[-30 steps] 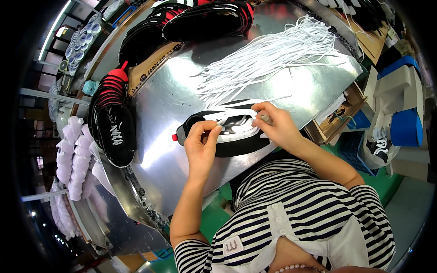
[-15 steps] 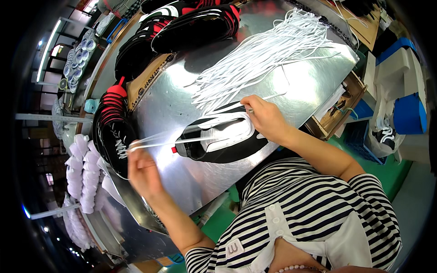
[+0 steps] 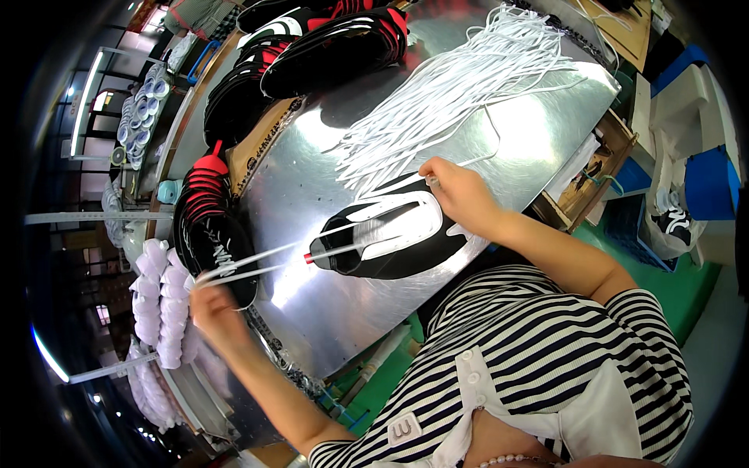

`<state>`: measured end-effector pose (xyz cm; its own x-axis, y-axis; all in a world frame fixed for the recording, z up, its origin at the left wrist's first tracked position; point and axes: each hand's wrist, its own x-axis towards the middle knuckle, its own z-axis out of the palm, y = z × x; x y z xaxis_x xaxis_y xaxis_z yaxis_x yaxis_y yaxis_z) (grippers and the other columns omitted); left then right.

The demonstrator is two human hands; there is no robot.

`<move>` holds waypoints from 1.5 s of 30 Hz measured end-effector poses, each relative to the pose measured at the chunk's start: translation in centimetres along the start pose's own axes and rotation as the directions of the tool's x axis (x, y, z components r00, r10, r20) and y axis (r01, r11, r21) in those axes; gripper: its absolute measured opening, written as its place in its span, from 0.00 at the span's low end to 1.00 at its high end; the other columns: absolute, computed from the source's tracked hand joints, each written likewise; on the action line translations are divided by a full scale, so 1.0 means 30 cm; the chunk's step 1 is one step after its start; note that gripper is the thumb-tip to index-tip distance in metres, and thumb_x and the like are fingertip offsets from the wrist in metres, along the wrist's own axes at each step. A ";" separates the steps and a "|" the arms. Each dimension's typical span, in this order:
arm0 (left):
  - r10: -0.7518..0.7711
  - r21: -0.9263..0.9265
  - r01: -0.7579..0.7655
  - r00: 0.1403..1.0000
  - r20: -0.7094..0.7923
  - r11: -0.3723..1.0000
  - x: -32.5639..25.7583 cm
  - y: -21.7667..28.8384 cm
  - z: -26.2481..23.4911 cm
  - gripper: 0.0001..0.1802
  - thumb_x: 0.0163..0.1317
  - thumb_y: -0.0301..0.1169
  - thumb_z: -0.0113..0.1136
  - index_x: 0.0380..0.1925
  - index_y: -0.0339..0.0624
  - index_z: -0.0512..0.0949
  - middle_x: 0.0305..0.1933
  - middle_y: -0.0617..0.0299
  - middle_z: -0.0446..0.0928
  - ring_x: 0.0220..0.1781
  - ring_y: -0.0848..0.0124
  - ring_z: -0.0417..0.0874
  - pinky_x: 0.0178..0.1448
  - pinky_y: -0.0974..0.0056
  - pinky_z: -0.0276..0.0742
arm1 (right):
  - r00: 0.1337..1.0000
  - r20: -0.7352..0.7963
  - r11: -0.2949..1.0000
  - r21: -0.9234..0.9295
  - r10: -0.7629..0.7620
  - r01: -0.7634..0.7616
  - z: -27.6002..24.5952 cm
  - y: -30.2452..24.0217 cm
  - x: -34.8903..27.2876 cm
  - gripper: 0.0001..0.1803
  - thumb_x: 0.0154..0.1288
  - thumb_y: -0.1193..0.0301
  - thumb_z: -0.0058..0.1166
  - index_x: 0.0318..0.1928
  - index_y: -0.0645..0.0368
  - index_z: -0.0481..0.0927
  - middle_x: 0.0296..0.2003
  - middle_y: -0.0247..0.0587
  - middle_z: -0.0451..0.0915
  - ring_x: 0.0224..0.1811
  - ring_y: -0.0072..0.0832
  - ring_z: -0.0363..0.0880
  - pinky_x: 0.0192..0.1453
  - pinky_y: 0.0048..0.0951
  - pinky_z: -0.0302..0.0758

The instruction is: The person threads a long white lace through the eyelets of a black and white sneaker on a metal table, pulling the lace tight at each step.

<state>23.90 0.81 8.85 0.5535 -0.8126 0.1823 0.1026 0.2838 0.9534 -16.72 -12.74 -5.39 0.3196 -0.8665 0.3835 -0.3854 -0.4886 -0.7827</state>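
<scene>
A black and white shoe (image 3: 394, 234) lies on its side on the shiny metal table (image 3: 468, 140). A white lace (image 3: 269, 257) runs taut from the shoe's eyelets out to the left. My left hand (image 3: 214, 308) is pulled far out to the left, shut on the lace's ends. My right hand (image 3: 460, 195) rests on the shoe's heel end and pinches the other part of the lace there.
A loose heap of white laces (image 3: 460, 86) spreads over the far side of the table. Finished black and red shoes (image 3: 211, 226) are stacked along the left edge and at the back (image 3: 328, 47). White shoe forms (image 3: 156, 312) hang at the left. Boxes stand at the right.
My left hand has swung from the shoe far out to the left, drawing the white lace tight through the eyelets. My right hand has stayed on the shoe.
</scene>
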 end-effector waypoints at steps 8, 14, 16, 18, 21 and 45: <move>-0.103 0.526 -0.253 0.826 0.554 0.812 -0.246 -0.076 0.685 0.02 0.57 0.21 0.66 0.30 0.38 0.82 0.47 0.63 0.76 0.31 0.79 0.70 0.29 0.72 0.64 | 0.844 0.457 0.536 0.655 0.280 -0.533 -0.235 -0.079 0.087 0.12 0.70 0.67 0.56 0.49 0.60 0.80 0.33 0.28 0.77 0.22 0.08 0.65 0.23 0.13 0.59; -0.086 0.598 -0.315 0.834 0.545 0.737 -0.261 -0.226 0.747 0.03 0.59 0.21 0.65 0.33 0.36 0.81 0.47 0.63 0.77 0.32 0.82 0.70 0.33 0.75 0.64 | 0.815 0.535 0.517 0.643 0.224 -0.565 -0.089 -0.152 -0.015 0.07 0.68 0.72 0.59 0.43 0.60 0.80 0.28 0.28 0.75 0.21 0.12 0.67 0.24 0.16 0.62; -0.004 0.627 -0.407 0.837 0.548 0.664 -0.274 -0.228 0.744 0.06 0.60 0.22 0.64 0.38 0.36 0.81 0.49 0.59 0.78 0.38 0.75 0.76 0.39 0.70 0.70 | 0.777 0.560 0.392 0.671 0.289 -0.629 -0.074 -0.149 -0.016 0.07 0.68 0.72 0.58 0.42 0.62 0.78 0.29 0.31 0.77 0.19 0.13 0.67 0.23 0.16 0.62; -0.009 0.717 -0.517 0.808 0.589 0.468 -0.328 -0.190 0.630 0.07 0.62 0.23 0.62 0.41 0.36 0.80 0.50 0.58 0.79 0.41 0.71 0.78 0.42 0.68 0.72 | 0.752 0.558 0.328 0.679 0.352 -0.657 -0.078 -0.157 0.000 0.07 0.68 0.73 0.58 0.42 0.63 0.77 0.30 0.32 0.78 0.18 0.13 0.67 0.22 0.16 0.62; -0.260 0.827 -0.296 0.852 0.455 0.479 -0.342 -0.199 0.554 0.13 0.67 0.34 0.61 0.44 0.35 0.79 0.48 0.56 0.80 0.45 0.66 0.80 0.47 0.65 0.75 | 0.764 0.510 0.368 0.674 0.394 -0.640 -0.057 -0.140 -0.004 0.09 0.68 0.75 0.56 0.46 0.64 0.75 0.31 0.34 0.80 0.18 0.14 0.68 0.21 0.16 0.62; -0.699 0.524 0.547 0.702 0.137 0.652 -0.371 -0.335 0.685 0.14 0.67 0.41 0.63 0.37 0.39 0.81 0.31 0.65 0.80 0.24 0.78 0.73 0.29 0.72 0.64 | 0.876 0.424 0.929 0.172 0.230 -0.327 -0.070 -0.174 -0.034 0.16 0.62 0.72 0.62 0.46 0.61 0.71 0.30 0.48 0.82 0.33 0.43 0.82 0.38 0.38 0.74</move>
<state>-0.26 -3.46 2.18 0.2035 -0.8386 -0.5053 -0.0636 -0.5263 0.8479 -16.84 -9.53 -0.67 0.5586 -0.8278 -0.0523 -0.3142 -0.1528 -0.9370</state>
